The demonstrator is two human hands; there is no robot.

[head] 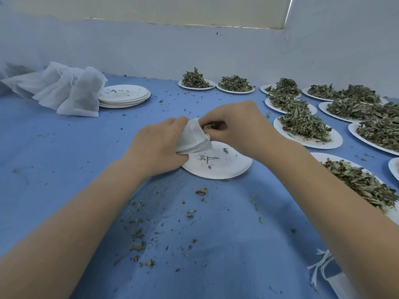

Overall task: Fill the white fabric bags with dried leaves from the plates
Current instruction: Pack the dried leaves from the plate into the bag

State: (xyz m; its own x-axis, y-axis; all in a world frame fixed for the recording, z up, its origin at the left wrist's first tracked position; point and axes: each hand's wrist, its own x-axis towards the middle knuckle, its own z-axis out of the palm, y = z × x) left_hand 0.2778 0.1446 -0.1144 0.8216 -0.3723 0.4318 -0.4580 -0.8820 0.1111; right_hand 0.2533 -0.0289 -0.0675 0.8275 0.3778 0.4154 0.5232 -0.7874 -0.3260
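My left hand (157,145) grips a white fabric bag (193,138) over a nearly bare white plate (228,167) in the middle of the blue cloth. My right hand (239,128) pinches a few dried leaves (210,125) at the bag's mouth. Only crumbs and small stems lie on that plate. Plates heaped with dried leaves (302,126) spread across the right side.
Filled white bags (73,93) lean at the back left beside a stack of used plates (125,96). Leaf crumbs (138,244) are scattered on the cloth near me. Empty bags with drawstrings (323,270) lie at the lower right. A white wall runs behind.
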